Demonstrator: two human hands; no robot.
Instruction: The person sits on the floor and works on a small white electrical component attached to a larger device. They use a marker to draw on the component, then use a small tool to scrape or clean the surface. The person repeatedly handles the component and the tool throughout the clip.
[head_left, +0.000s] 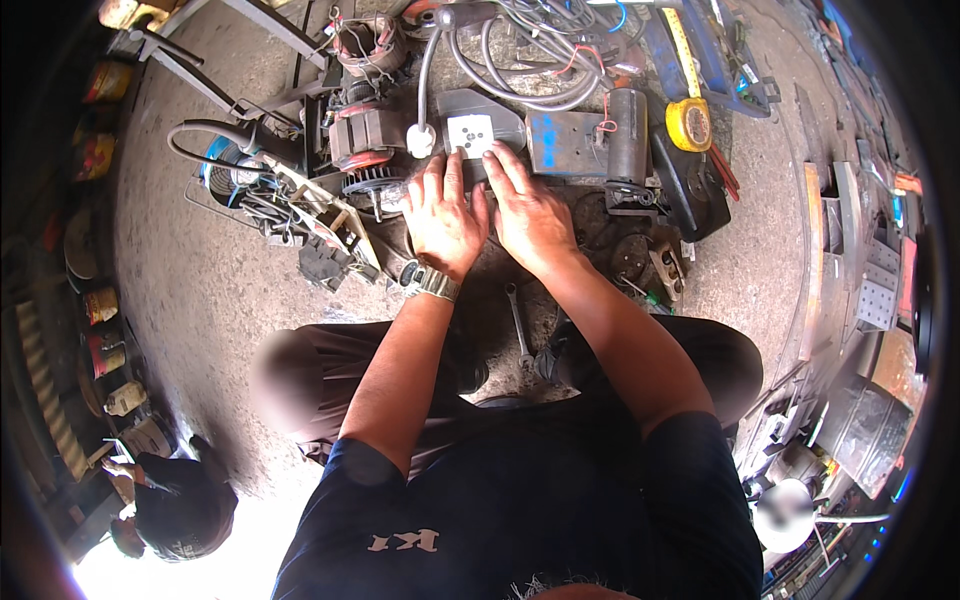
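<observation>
Head view, left hand [445, 222]: stretching flat, fingers straight and unclenched, fingertips ending at the near-left corner of the card.
Right hand [535, 222]: lying beside it, equally unclenched, index fingertip meeting the card's near-right corner.
Card [471, 132]: lying white and spotted on the dark plate [512, 122].
Plate's right edge: facing the block [568, 145] with blue marks.
Plate's left: motor [365, 135] sitting nearby.
Floor [250, 270]: carrying a wrench [519, 325] between the feet.
Tape measure [688, 125]: lying right of the block.
</observation>
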